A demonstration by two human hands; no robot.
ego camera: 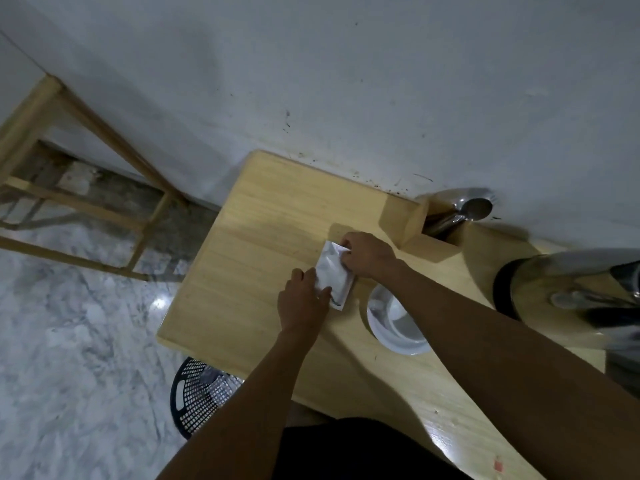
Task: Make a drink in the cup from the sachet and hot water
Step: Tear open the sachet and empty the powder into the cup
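A white sachet (331, 271) is held over the wooden table (249, 244), between both hands. My left hand (302, 301) pinches its near lower edge. My right hand (367, 255) grips its far upper corner, which looks folded or torn. A white cup on a white saucer (398, 322) stands just right of the sachet, partly hidden under my right forearm. A steel kettle with a black base (568, 299) stands at the right edge of the view.
A wooden block holder with a steel spoon (464, 211) sits against the white wall behind the hands. A black mesh basket (199, 396) stands on the marble floor below the table's near edge. A wooden frame (79, 209) stands at the left.
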